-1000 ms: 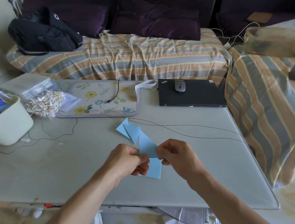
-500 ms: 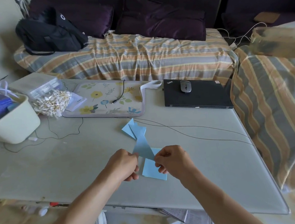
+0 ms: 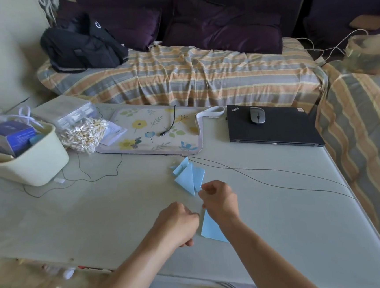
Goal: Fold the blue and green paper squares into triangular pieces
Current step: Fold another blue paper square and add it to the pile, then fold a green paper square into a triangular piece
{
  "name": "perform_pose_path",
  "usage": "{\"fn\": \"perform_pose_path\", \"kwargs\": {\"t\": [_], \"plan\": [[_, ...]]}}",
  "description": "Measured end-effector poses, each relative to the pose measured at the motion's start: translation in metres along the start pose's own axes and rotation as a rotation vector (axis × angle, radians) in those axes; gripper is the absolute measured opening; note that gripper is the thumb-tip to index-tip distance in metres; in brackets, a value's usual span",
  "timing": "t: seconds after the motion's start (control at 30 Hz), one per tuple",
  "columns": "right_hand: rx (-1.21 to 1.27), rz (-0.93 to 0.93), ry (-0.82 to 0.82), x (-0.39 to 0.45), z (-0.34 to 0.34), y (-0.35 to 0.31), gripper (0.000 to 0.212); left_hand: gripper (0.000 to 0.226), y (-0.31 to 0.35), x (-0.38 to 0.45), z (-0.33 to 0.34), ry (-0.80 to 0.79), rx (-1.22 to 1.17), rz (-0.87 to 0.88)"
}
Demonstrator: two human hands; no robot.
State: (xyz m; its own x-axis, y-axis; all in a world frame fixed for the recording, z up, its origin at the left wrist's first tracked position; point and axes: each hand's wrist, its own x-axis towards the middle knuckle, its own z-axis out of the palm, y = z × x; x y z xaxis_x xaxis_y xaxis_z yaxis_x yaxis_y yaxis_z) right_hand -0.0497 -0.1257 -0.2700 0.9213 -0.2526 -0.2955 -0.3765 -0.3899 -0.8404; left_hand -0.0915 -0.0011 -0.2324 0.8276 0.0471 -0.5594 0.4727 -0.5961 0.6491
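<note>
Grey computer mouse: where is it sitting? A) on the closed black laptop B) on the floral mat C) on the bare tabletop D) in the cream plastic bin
A: the grey computer mouse rests on the lid of the closed black laptop, right of the floral mat and well away from the cream plastic bin.

The closed black laptop (image 3: 272, 126) carries the word "ThinkPad" at its near-left corner; print on the blue box (image 3: 11, 137) is too small to read.
</note>
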Motion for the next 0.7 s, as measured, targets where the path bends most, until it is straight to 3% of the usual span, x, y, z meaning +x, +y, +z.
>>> {"fn": "perform_pose_path", "kwargs": {"t": [0.27,0.5,0.7], "plan": [[-0.817,-0.258,-0.012,-0.015,-0.025,0.013,0.033,0.03,-0.01,0.003,-0.004,0.026,0.053,0.016],[-0.939,-0.31,-0.042,-0.033,-0.033,0.039,0.039,0.031,-0.014,0.003,0.0,0.027,0.043,0.033],[-0.958,-0.428,0.078,-0.036,-0.026,0.055,0.04,0.032,-0.013,0.005,0.005,0.019,0.056,0.038]]}}
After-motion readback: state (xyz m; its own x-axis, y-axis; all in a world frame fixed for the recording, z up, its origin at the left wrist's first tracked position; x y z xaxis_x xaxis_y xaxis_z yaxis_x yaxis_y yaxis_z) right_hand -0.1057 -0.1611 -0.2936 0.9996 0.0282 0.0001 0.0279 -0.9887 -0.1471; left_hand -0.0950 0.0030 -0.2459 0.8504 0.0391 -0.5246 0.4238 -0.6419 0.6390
